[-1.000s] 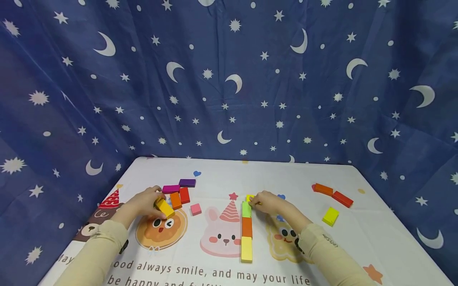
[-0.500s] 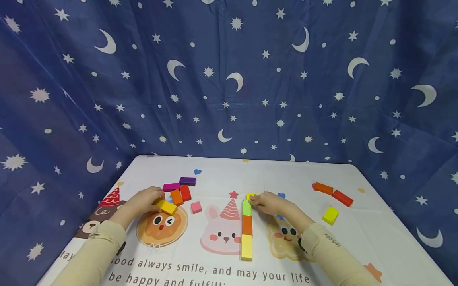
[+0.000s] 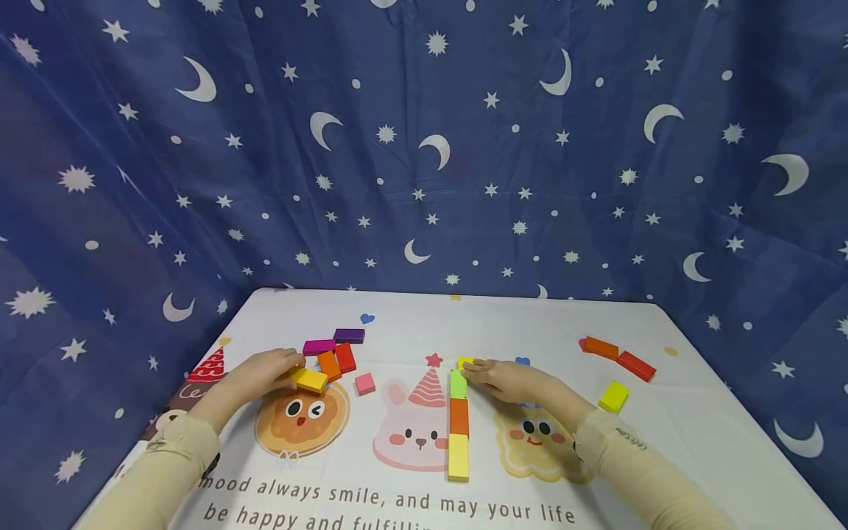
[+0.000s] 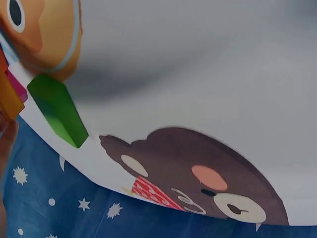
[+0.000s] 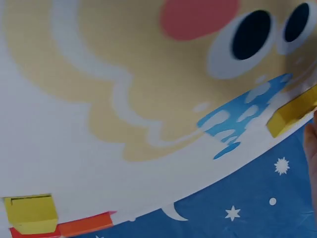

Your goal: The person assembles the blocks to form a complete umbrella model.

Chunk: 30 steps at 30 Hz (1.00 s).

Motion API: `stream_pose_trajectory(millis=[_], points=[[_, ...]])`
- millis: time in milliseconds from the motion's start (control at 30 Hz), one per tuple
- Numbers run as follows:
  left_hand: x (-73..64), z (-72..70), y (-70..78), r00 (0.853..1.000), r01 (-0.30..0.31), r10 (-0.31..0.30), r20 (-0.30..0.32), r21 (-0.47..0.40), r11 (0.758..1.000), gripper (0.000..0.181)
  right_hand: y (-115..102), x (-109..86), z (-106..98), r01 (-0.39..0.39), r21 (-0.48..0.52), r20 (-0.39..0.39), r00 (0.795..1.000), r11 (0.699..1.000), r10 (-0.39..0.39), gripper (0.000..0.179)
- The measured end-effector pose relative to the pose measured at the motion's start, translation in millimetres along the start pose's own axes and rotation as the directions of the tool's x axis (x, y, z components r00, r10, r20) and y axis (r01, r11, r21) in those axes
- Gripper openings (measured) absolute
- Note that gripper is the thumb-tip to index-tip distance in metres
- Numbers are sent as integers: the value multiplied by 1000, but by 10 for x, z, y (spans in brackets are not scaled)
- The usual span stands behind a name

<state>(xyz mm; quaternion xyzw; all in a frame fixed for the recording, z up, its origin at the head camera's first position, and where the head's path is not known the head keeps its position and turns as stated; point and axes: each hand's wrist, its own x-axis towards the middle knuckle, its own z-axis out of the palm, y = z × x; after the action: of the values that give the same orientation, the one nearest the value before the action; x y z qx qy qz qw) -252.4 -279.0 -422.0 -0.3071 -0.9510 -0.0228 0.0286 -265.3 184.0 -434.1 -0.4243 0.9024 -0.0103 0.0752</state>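
Note:
My left hand (image 3: pixel 266 372) pinches one end of a yellow-orange block (image 3: pixel 310 380), over the printed pancake face. In the left wrist view a green block (image 4: pixel 58 110) lies on the cloth; the hand hides it in the head view. At the middle of the table my right hand (image 3: pixel 513 378) has its fingers extended at the far end of a row of blocks. That row runs from a yellow block (image 3: pixel 466 363), partly covered by the fingertips, through a light green block (image 3: pixel 458 383) and an orange block (image 3: pixel 459 417) to a pale yellow block (image 3: pixel 458 458) nearest me.
Beside the left hand lie orange (image 3: pixel 329 365), red (image 3: pixel 345 358), magenta (image 3: pixel 319 347) and purple (image 3: pixel 349 336) blocks, plus a small pink cube (image 3: pixel 364 383). At right are orange (image 3: pixel 601 347), red (image 3: pixel 637 366) and yellow (image 3: pixel 614 396) blocks. A starry blue curtain (image 3: pixel 424 221) borders the table.
The left hand has turned the yellow-orange block from slanting to nearly sideways and lowered it. The right hand's curled fingers have straightened at the row's far end.

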Motion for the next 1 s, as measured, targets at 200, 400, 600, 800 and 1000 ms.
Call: stream_pose_trajectory(millis=[200,400,600,800,1000], points=[[22,-51,63,999,15,-15,-52,-1,1000,27,94,-37,8,110,-11,-41,993,994,-110,46],[224,-110,269,998,-1,-1,-60,-30,1000,30,141,-16,31,131,7,-8,991,991,-131,47],[454,-69,480,998,-6,2,-63,-61,998,27,142,9,75,91,79,50,994,993,-95,48],[667,19,675,998,0,-6,-67,-93,996,30,149,-18,90,124,84,48,991,989,-128,51],[821,91,830,999,-4,0,-42,-77,997,31,124,-24,77,96,99,52,993,990,-102,53]])
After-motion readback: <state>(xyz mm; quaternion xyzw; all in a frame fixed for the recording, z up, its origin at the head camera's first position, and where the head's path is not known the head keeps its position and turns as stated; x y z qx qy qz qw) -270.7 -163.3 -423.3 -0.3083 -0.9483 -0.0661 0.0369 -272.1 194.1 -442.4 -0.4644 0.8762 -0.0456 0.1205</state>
